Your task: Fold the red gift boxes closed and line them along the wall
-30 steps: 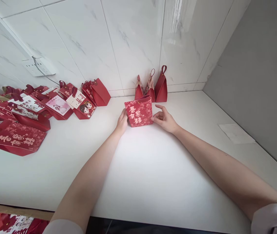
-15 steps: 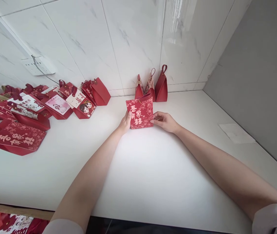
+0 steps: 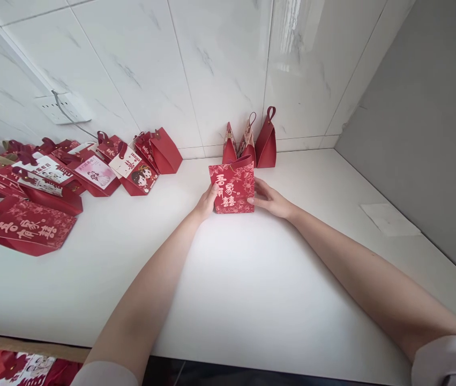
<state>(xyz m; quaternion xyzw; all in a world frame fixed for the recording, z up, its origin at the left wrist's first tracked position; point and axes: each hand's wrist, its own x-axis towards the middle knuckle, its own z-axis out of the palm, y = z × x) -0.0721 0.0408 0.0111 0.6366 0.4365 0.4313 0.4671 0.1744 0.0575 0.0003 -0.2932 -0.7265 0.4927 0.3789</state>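
Note:
A red gift box [image 3: 236,179] with pale lettering, a floral print and a dark red ribbon handle is upright in the middle of the white counter. My left hand [image 3: 207,202] grips its left edge, thumb on the front and fingers hidden behind. On the right edge, my right hand [image 3: 273,200] holds it too, its thumb on the front face and its fingers behind the side. Just beyond, three gift boxes [image 3: 266,142] with loop handles stand in a row by the wall, partly covered by the held one.
Several red gift boxes [image 3: 103,169] crowd the left of the counter, some tilted. A white paper sheet [image 3: 389,219] lies at the right. Behind are a tiled wall [image 3: 219,64] and a power socket [image 3: 62,110]. More red packaging [image 3: 27,368] shows at lower left.
My right hand's fingers have slid farther behind the box's right edge, with the thumb still on the front. The box has shifted very slightly to the right.

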